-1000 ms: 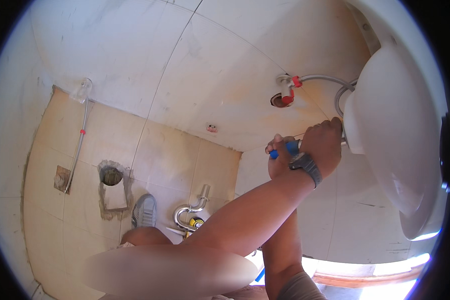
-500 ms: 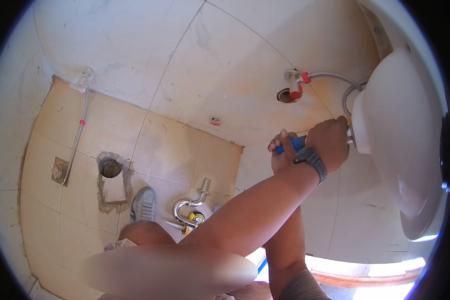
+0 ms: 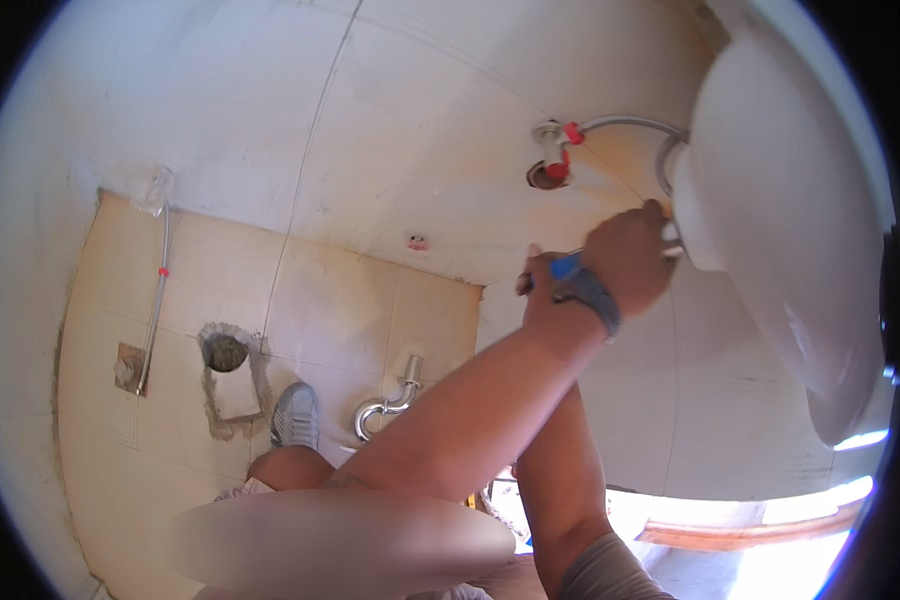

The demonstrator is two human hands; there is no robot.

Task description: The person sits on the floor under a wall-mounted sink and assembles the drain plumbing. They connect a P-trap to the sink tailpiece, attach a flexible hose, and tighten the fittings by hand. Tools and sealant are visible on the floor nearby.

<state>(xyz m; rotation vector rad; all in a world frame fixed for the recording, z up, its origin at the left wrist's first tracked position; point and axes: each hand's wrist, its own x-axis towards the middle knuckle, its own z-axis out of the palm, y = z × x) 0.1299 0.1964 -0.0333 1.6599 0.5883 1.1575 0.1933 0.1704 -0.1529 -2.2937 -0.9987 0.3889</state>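
A white washbasin (image 3: 790, 210) fills the right side, its underside facing me. My left hand (image 3: 630, 258), with a dark watch on the wrist, is closed at a short metallic drain fitting (image 3: 674, 240) under the basin. My right hand (image 3: 536, 285) is partly hidden behind the left wrist. Its fingers wrap a blue-handled tool (image 3: 567, 267), whose working end I cannot make out. The forearms cross, the left in front of the right. Just above the hands, a braided hose (image 3: 630, 121) links an angle valve (image 3: 552, 150) with red parts to the basin.
A chrome P-trap (image 3: 385, 405) lies on the tiled floor, partly covered by my left forearm. Left of it are a grey shoe (image 3: 296, 415) and a roughly cut drain hole (image 3: 228, 353). Another hose (image 3: 156, 310) hangs by the left wall. Bright light enters at the lower right.
The view has shifted, so the basin and valve sit further left and higher. My right hand and the blue handle are now more hidden behind the left wrist.
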